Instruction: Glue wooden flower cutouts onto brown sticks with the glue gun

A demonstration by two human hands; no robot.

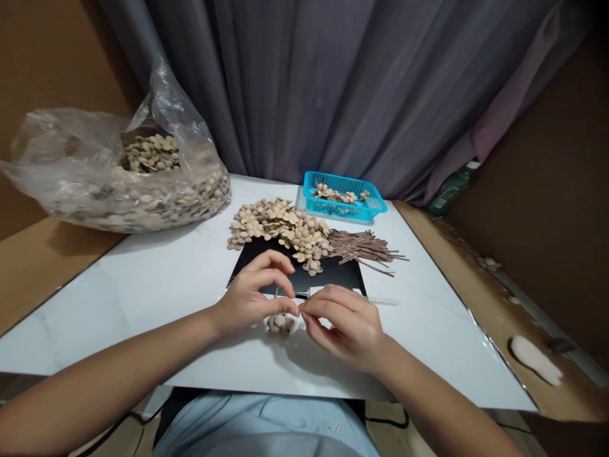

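Observation:
My left hand (261, 289) is curled, its thumb tip meeting the fingertips of my right hand (345, 320) above the front of the table. The right fingers are pinched together; whatever lies between the fingertips is too small or hidden to name. Just below my left thumb is a small beige flower-shaped cluster (280, 324); I cannot tell if it is held or lying there. Behind my hands lies what looks like a glue gun (303, 294), its metal nozzle to the left and a clear glue stick (383, 301) poking out to the right. My right hand hides most of its body.
Beige flower-shaped pieces (280, 225) are heaped on a black mat (252, 254), beside a bundle of thin brown sticks (364, 246). A blue basket (342, 208) stands behind. At left sits a clear plastic bag (143, 197) of pieces; a green bottle (450, 190) is at right.

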